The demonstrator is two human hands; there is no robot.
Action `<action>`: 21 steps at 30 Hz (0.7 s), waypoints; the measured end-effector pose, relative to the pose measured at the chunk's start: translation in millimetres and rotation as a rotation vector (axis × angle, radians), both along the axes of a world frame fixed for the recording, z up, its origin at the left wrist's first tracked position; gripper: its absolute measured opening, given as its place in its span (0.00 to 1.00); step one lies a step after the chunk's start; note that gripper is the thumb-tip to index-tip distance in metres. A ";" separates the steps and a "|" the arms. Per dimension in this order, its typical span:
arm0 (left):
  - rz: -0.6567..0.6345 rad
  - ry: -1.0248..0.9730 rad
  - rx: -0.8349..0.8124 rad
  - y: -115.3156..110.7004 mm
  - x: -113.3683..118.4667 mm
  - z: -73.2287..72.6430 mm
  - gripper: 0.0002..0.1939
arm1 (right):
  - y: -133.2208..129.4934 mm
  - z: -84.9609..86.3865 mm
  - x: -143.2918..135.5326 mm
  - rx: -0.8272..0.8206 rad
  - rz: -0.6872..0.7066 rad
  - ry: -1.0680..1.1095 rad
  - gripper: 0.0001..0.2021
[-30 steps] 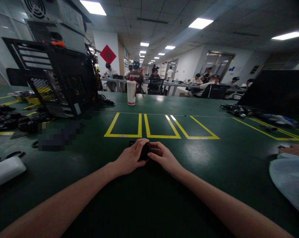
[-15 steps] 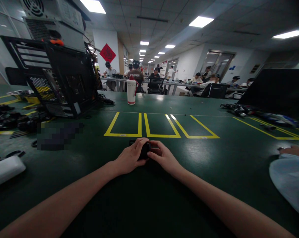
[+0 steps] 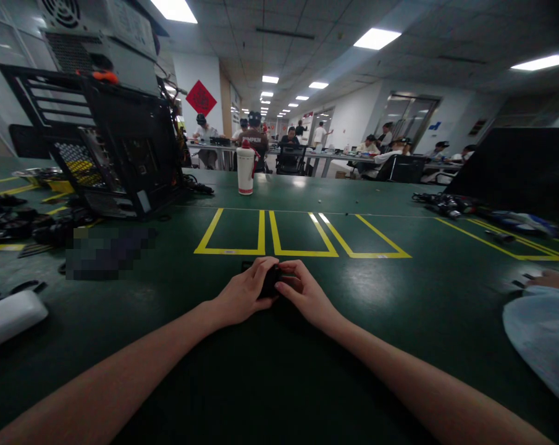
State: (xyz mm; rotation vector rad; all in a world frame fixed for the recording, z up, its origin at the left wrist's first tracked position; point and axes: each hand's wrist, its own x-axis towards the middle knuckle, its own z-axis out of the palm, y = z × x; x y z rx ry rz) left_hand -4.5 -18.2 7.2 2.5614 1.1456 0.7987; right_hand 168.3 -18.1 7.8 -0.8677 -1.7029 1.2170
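Observation:
A small dark object [image 3: 270, 281] with a blocky outline sits between my hands, low over the green table [image 3: 177, 364]; its kind cannot be made out. My left hand [image 3: 247, 289] is wrapped round its left side, thumb below and fingers over the top. From the other side my right hand [image 3: 307, 293] pinches its right edge with thumb and fingertips. A black edge of something [image 3: 246, 266] shows just beyond my left fingers. Much of the dark object is hidden by both hands.
Yellow tape outlines [image 3: 302, 253] lie just beyond my hands. Farther back stands a white cup [image 3: 245, 172]. An open black computer case [image 3: 121, 148] is at the left, a white object [image 3: 15, 318] nearer. Another person's sleeve [image 3: 543, 340] rests at the right edge.
My hands and the dark object stay in nearly the same place. At the right edge, the other person's hand has shifted slightly, and a small dark item shows at it.

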 end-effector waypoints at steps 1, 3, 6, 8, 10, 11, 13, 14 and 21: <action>-0.003 -0.002 0.000 -0.1 0.0 0.1 0.36 | 1.5 -0.5 0.5 -0.009 0.003 -0.009 0.14; -0.003 -0.003 -0.002 -0.4 -0.2 0.4 0.36 | 3.5 -1.2 1.6 -0.035 0.040 -0.009 0.15; -0.001 0.004 -0.010 -0.8 -1.0 0.4 0.37 | 2.6 -1.2 2.5 -0.046 0.113 0.037 0.15; -0.002 0.010 -0.013 -0.9 -1.4 0.1 0.38 | 0.2 -0.4 2.3 -0.047 0.138 0.072 0.17; -0.002 0.011 -0.012 -0.9 -1.5 -0.2 0.37 | -2.2 0.9 1.7 -0.053 0.129 0.079 0.15; -0.002 0.011 -0.010 -0.9 -1.4 -0.2 0.37 | -2.9 1.6 1.3 -0.051 0.109 0.075 0.13; 0.000 0.012 -0.007 -0.9 -1.2 -0.1 0.36 | -3.2 2.9 0.8 -0.045 0.068 0.057 0.10; 0.001 0.013 -0.006 -0.8 -1.0 0.0 0.35 | -2.7 3.4 0.8 -0.046 0.052 0.050 0.09; 0.006 0.017 -0.012 -0.3 -1.5 0.2 0.35 | 3.0 2.7 2.9 -0.123 0.059 0.012 0.15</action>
